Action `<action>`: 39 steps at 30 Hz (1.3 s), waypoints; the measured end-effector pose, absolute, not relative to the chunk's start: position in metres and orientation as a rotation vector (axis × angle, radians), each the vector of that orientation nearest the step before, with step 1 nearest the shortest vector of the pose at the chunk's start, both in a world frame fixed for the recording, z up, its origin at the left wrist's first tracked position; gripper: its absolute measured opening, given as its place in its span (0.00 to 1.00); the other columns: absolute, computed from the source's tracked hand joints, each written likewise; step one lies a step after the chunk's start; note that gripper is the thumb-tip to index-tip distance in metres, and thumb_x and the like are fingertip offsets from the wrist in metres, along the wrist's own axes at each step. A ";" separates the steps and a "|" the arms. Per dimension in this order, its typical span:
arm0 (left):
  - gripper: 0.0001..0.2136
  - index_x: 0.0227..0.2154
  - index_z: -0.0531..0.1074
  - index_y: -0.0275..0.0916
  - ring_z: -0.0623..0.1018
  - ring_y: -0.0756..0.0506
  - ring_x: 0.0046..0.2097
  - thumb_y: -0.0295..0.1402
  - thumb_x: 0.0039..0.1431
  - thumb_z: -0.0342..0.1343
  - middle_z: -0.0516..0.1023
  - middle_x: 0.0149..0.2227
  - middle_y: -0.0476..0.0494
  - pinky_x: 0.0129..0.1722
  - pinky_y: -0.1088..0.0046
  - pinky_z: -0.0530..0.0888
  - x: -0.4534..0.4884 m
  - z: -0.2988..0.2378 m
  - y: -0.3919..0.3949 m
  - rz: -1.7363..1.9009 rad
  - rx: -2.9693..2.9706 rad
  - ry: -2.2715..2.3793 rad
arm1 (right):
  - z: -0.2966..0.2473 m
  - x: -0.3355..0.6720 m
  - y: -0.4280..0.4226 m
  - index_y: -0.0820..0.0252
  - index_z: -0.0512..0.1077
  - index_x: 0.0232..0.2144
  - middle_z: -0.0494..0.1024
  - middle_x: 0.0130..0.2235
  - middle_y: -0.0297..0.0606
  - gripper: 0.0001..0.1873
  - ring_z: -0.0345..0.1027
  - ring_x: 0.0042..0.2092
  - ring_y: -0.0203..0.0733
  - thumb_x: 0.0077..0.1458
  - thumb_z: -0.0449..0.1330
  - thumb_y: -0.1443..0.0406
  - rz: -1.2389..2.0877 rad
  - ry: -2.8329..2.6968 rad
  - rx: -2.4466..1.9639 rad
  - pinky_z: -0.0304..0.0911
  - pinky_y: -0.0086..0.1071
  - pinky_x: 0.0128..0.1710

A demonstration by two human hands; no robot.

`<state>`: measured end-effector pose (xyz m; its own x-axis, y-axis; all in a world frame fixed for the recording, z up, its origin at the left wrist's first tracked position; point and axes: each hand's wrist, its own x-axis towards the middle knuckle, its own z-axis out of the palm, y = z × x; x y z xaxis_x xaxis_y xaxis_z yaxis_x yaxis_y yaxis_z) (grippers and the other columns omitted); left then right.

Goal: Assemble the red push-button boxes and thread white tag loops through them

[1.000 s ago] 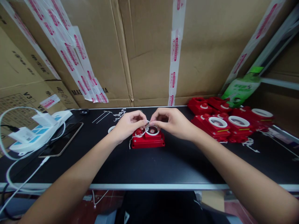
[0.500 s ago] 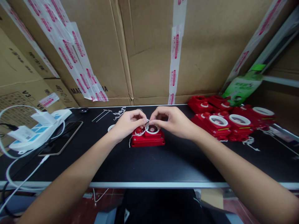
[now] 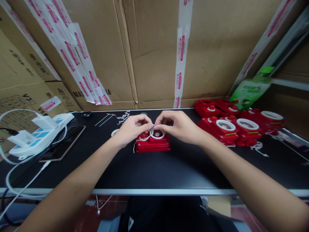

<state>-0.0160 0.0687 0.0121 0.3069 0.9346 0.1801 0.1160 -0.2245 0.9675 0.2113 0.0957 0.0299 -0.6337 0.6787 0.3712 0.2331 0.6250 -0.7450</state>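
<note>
Cord [image 3: 152, 131] between fingers [image 3: 145, 128], carton lettering [image 3: 27, 96] “V3”, probably “V6”

Taped cardboard [image 3: 154, 74] behind black table [image 3: 183, 170]; reddish floor [image 3: 113, 207].

Bare hands [image 3: 177, 125], bare forearms [image 3: 87, 175], black clothing [image 3: 164, 212], small white angular mark [image 3: 130, 222] on the clothing's left side
</note>
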 end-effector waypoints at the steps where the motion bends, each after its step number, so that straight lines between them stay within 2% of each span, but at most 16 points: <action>1: 0.09 0.32 0.76 0.36 0.76 0.51 0.29 0.35 0.60 0.68 0.77 0.28 0.49 0.30 0.77 0.74 -0.016 0.012 0.068 1.049 1.598 0.984 | 0.030 0.211 0.096 0.59 0.79 0.36 0.84 0.34 0.37 0.07 0.76 0.34 0.40 0.63 0.67 0.61 0.880 -2.192 -0.713 0.69 0.33 0.36; 20: 0.11 0.33 0.77 0.36 0.76 0.50 0.32 0.39 0.60 0.69 0.77 0.30 0.49 0.34 0.75 0.73 -0.016 0.011 0.069 1.059 1.664 0.982 | 0.030 0.211 0.095 0.59 0.78 0.35 0.81 0.33 0.35 0.08 0.75 0.32 0.38 0.62 0.68 0.61 0.831 -2.184 -0.708 0.67 0.32 0.34; 26: 0.12 0.33 0.77 0.36 0.77 0.50 0.33 0.40 0.59 0.70 0.78 0.31 0.48 0.35 0.74 0.73 -0.016 0.012 0.069 1.064 1.675 1.001 | 0.028 0.212 0.097 0.59 0.79 0.34 0.78 0.40 0.37 0.07 0.74 0.32 0.36 0.61 0.69 0.62 0.766 -2.184 -0.647 0.69 0.32 0.35; 32: 0.10 0.37 0.75 0.37 0.78 0.51 0.32 0.37 0.62 0.67 0.79 0.32 0.48 0.35 0.75 0.75 -0.016 0.010 0.070 1.089 1.563 0.921 | 0.027 0.212 0.098 0.60 0.79 0.34 0.77 0.41 0.38 0.06 0.73 0.32 0.36 0.62 0.69 0.63 0.774 -2.177 -0.626 0.70 0.33 0.35; 35: 0.11 0.42 0.76 0.38 0.79 0.50 0.35 0.37 0.61 0.68 0.80 0.36 0.47 0.38 0.74 0.76 -0.016 0.010 0.069 1.110 1.599 0.885 | 0.027 0.211 0.098 0.59 0.78 0.35 0.77 0.40 0.37 0.06 0.73 0.32 0.36 0.62 0.69 0.62 0.762 -2.174 -0.637 0.69 0.33 0.35; 39: 0.13 0.39 0.78 0.37 0.81 0.47 0.40 0.37 0.57 0.72 0.81 0.39 0.44 0.44 0.69 0.78 -0.015 0.013 0.068 1.098 1.700 0.930 | 0.027 0.211 0.099 0.59 0.79 0.35 0.77 0.40 0.37 0.07 0.72 0.32 0.36 0.62 0.69 0.61 0.744 -2.171 -0.644 0.69 0.33 0.34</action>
